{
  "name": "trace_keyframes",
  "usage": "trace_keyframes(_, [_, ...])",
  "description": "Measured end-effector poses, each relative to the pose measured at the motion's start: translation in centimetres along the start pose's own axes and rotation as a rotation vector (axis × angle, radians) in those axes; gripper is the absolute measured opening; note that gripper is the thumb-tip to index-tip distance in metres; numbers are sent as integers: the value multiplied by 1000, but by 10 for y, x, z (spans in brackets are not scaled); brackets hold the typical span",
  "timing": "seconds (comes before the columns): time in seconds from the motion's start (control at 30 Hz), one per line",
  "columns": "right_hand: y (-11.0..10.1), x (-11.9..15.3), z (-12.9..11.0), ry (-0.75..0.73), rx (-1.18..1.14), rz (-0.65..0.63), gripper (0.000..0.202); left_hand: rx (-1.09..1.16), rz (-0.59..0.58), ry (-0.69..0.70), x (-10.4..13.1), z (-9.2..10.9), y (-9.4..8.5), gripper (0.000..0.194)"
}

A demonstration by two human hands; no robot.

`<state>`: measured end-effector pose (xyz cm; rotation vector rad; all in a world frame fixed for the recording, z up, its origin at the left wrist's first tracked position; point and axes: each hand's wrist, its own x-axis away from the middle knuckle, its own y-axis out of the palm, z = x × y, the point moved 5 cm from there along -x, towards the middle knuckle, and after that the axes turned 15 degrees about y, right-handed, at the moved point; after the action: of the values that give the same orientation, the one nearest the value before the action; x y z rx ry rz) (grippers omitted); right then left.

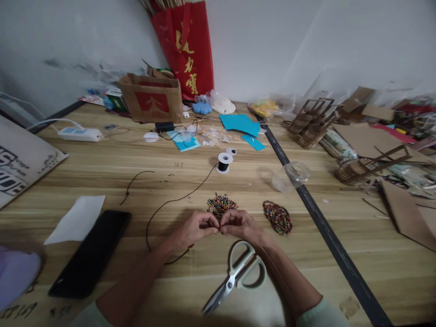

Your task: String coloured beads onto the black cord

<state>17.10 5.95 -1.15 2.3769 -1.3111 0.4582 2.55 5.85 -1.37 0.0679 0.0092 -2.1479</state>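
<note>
My left hand (200, 226) and my right hand (241, 223) meet with fingertips pinched, just in front of a small pile of multicoloured beads (221, 203). A tiny dark red bead (220, 227) shows between the fingertips. From a white spool (223, 162), black cord (163, 204) loops left, passes beneath my left forearm and comes up under my left hand, with a few coloured beads (190, 246) on it there. The cord's end is hidden by the fingers. Pale-handled scissors (235, 276) lie between my forearms, blades slightly apart. Strung beads (277, 218) lie coiled beyond my right hand.
At left are a black phone (90, 254), white paper (76, 219) and a short cord piece (128, 186). A clear plastic container (291, 176) stands right of the spool. Behind sit blue sheets (240, 125), a cardboard box (151, 100) and a red bag (190, 50). Small bamboo baskets (308, 129) stand right.
</note>
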Motion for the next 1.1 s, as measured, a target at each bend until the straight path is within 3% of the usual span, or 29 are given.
trace_keyframes(0.7, [1,-2,1,6,3,-38,34,38,-8,-47,2,-3,0,19])
trace_keyframes(1.1, [3,-1,1,-1,22,-36,34,30,-6,-1,2,-2,3,17])
